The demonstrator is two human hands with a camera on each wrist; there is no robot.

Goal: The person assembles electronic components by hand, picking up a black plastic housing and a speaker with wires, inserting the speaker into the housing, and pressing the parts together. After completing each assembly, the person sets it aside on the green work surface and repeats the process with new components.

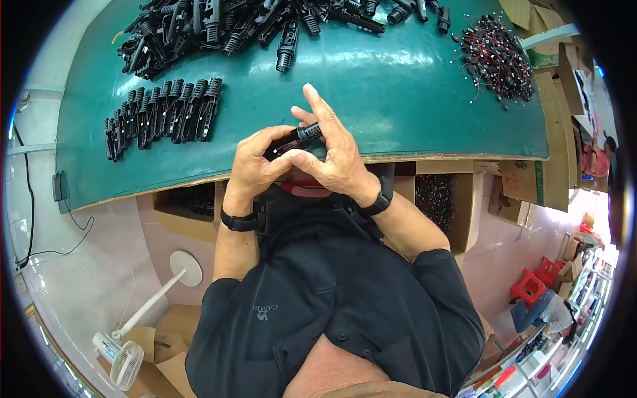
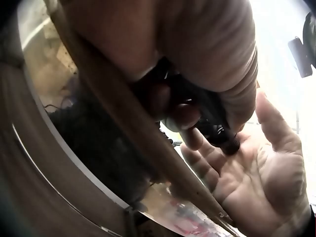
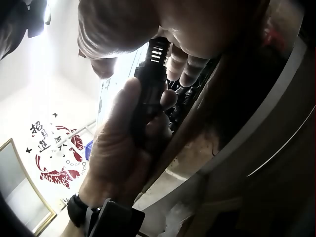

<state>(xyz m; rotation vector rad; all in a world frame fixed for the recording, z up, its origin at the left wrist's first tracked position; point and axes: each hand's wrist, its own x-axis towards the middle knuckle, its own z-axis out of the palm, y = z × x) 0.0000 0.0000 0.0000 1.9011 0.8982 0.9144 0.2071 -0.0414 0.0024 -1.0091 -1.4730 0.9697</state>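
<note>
Above the near table edge, my left hand grips a black plastic housing with a ribbed, spring-like end. Its fingers and thumb wrap round the body in the right wrist view, leaving the ribbed end sticking out. My right hand is beside it with fingers extended. In the left wrist view, the tip of the housing meets the right palm. Part of the housing's body is hidden behind the left fingers.
A row of similar housings lies on the green table at left. More black housings are heaped along the back. At right is a pile of small wired parts. Cardboard boxes with parts stand under the table edge.
</note>
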